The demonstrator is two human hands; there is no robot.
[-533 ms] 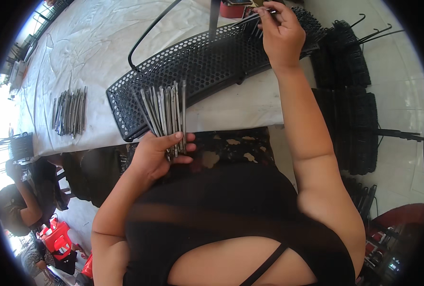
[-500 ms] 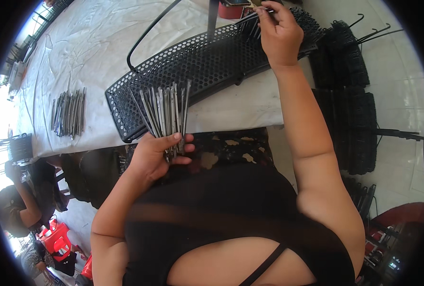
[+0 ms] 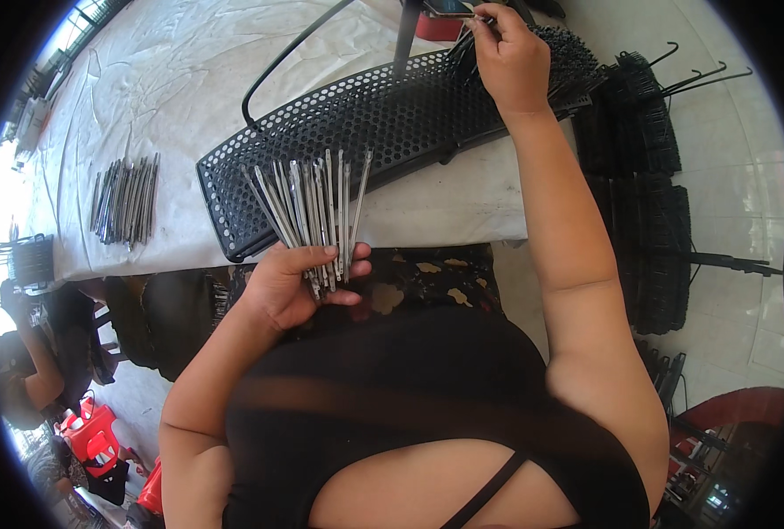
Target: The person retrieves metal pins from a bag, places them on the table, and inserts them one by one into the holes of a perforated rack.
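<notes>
My left hand (image 3: 299, 278) grips a fanned bundle of slim silvery metal strips (image 3: 308, 207), thumb across the front and their upper ends spread apart. The bundle stands over the near edge of a long black perforated basket (image 3: 277, 167) on the table. At the basket's far right end, my right hand (image 3: 514, 66) is closed in a pinch above a heap of thin dark strips (image 3: 564, 66). Whatever lies between its fingertips is too small to make out. A flat dark device (image 3: 445, 8) on a red base shows just beside those fingertips.
White sheeting (image 3: 180, 79) covers the table, with a separate pile of metal strips (image 3: 125, 201) at left. A curved black handle (image 3: 273, 62) rises behind the basket. Stacked black racks (image 3: 643, 238) with hooks stand at right. Another person (image 3: 35, 361) is at the far left.
My left hand's strips have fanned wider, the rightmost one leaning further out. My right hand has shifted slightly left, staying over the heap's end. The whole view has moved a little.
</notes>
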